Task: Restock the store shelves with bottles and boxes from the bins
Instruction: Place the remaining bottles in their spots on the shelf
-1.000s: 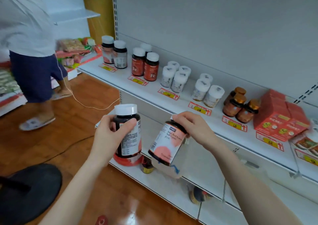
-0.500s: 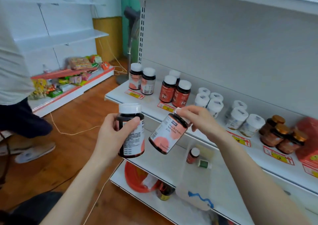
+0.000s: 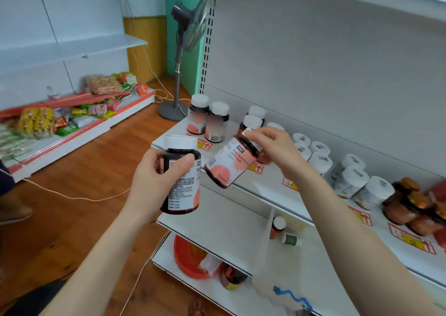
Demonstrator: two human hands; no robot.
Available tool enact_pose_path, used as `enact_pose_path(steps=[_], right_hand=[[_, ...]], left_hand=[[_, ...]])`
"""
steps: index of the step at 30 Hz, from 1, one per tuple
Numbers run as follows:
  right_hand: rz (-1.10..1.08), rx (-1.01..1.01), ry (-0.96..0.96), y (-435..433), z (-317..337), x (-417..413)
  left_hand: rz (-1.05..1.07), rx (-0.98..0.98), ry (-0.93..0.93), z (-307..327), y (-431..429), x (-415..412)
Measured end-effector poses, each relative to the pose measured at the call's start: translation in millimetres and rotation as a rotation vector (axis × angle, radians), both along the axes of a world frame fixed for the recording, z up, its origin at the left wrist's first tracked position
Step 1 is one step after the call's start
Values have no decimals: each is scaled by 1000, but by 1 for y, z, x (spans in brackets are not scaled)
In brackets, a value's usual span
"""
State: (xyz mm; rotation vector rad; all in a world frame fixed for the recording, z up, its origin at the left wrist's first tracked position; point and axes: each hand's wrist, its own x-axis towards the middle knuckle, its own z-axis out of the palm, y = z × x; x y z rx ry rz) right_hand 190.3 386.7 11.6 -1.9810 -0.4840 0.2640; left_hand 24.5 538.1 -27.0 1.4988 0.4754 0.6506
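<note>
My left hand [image 3: 154, 178] grips an upright dark bottle [image 3: 183, 178] with a white cap and a pink-and-white label, in front of the shelf's left end. My right hand [image 3: 272, 146] holds a second matching bottle [image 3: 229, 163] by its cap, tilted with the base toward the lower left. Both bottles hang over the front edge of the white middle shelf [image 3: 270, 185]. Two identical bottles [image 3: 207, 120] stand at the shelf's left end. Beyond them stand red-labelled bottles [image 3: 251, 122], partly hidden by my right hand.
Further right on the shelf are several white jars [image 3: 347, 175] and amber jars [image 3: 410, 202]. The shelf below carries two small bottles [image 3: 284, 231] and a clear bag [image 3: 277, 279]; an orange bin [image 3: 190, 257] sits on the bottom shelf. A standing fan [image 3: 183, 50] and a floor cord [image 3: 79, 197] are left.
The view rose and swung left, so the shelf's left end and the fan came into sight. Both hands kept their bottles and drew closer to the shelf's left end.
</note>
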Motion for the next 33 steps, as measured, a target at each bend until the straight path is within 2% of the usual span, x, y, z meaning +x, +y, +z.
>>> enact_pose_path(steps=[8,14,22,27,33], right_hand=[[-38,122,-39,56,17,60],[-120,221,-205,98,37,113],[-128,9,-417,153,36,170],[3,-307,-420,176,20,194],[197,-439,-266,189,8,206]], left_hand=[[27,44,42,11,35,44],[64,-7,67,11,59,75],[143,49,103,11,79,103],[173,64,116,6,86,115],[183,52,150,3,91,122]])
